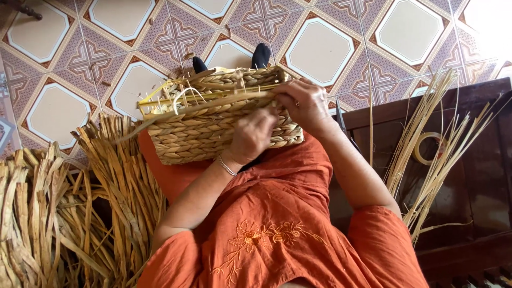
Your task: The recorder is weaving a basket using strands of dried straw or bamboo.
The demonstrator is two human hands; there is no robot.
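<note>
A woven basket [213,120] of thick, twisted straw-coloured braid lies on the person's lap, boxy in shape, its rows coarse and ropy; its unfinished rim faces the tiled floor [58,112], with loose flat strips and a thin pale loop sticking out at the basket's left end; a long flat dried strip [213,104] runs along the top edge of the basket. The left hand [252,136] is curled narrow against the basket's near side wall, fingers bent in and pressing on the weave; a thin bracelet [226,166] sits at its wrist. The right hand [305,104] is closed at the basket's upper right corner, fingertips pinching the end of the strip; both hands meet at the right end of the basket, which stretches away to their left. An orange embroidered garment [277,224] covers the lap; bundles of dried, crinkled reeds [64,213] lie at the floor's left edge; thin pale stalks [432,149] and a roll of tape [428,148] rest on a dark wooden bench [480,176] to the right.
</note>
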